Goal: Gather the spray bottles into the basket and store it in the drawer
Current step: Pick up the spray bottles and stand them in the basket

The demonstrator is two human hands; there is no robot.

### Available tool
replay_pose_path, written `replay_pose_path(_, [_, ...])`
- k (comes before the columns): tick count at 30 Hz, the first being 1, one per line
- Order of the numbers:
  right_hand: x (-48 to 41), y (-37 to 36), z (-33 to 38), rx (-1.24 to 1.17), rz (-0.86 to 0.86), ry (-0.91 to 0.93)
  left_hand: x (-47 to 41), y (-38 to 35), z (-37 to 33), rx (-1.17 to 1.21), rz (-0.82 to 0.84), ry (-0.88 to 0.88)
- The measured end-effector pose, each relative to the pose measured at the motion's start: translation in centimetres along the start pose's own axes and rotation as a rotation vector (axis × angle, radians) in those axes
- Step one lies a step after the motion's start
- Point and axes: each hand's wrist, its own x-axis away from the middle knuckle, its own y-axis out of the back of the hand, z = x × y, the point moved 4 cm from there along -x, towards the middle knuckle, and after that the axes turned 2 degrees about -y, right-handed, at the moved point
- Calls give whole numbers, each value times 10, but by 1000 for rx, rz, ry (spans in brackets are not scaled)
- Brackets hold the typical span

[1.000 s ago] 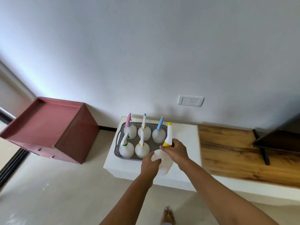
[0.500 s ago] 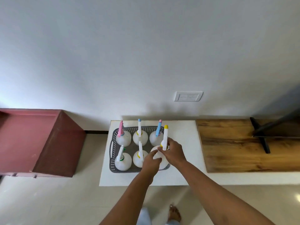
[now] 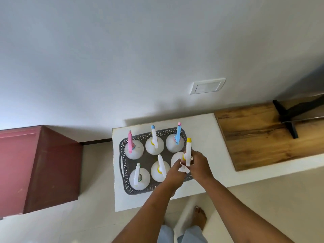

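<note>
You seat the sixth spray bottle (image 3: 186,156) in the basket's (image 3: 124,179) near-right corner, left hand (image 3: 173,172) and right hand (image 3: 199,163) gripping it; release next, then lift the basket.

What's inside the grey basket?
Six white spray bottles stand in the grey basket. The sixth bottle, with the yellow-tipped sprayer, is held by the left hand and the right hand, which cover its front. The bottles hide most of the basket floor.
</note>
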Motion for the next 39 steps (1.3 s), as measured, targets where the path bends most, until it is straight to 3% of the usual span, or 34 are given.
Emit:
replay_pose_path(21, [-31, -37, -46, 0, 174, 31, -50, -11, 36, -104, 15, 107])
replay_pose_path(39, [-23, -38, -59, 8, 242, 13, -28, -18, 25, -121, -11, 163])
